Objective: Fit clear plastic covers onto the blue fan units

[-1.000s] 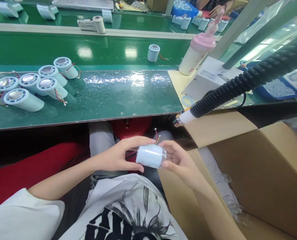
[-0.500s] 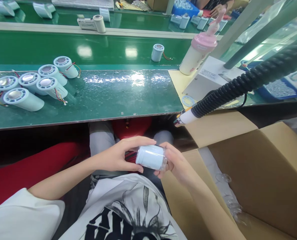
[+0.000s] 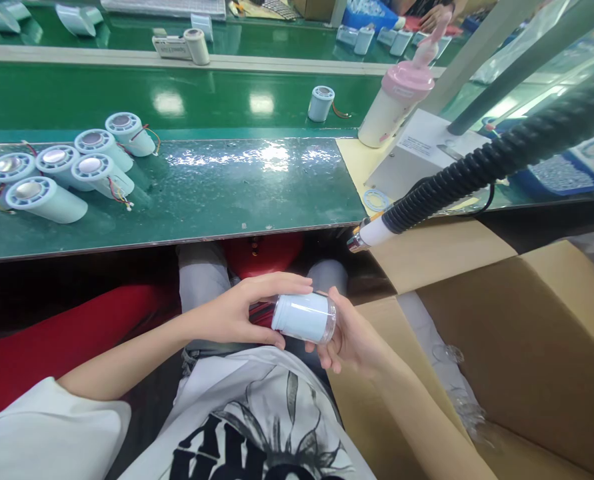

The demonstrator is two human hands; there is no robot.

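Observation:
Over my lap I hold a pale blue cylinder (image 3: 301,316) lying on its side, with a clear plastic cap on its right end. My left hand (image 3: 237,312) grips its left end, thumb on top and fingers below. My right hand (image 3: 349,333) cups the capped right end from below. Red wires show between my left fingers. A black corrugated hose with a white nozzle (image 3: 371,235) hangs just above and to the right of my hands.
Several pale blue cylinders (image 3: 57,177) with wires lie at the left of the green bench (image 3: 237,187). One cylinder (image 3: 321,103) stands on the conveyor behind. A pink-capped bottle (image 3: 394,107) stands at the right. An open cardboard box (image 3: 521,347) sits beside my right arm.
The wire ends that stuck up above the cylinder are no longer visible. My right hand has slid under the capped end. The lone cylinder on the conveyor has moved right.

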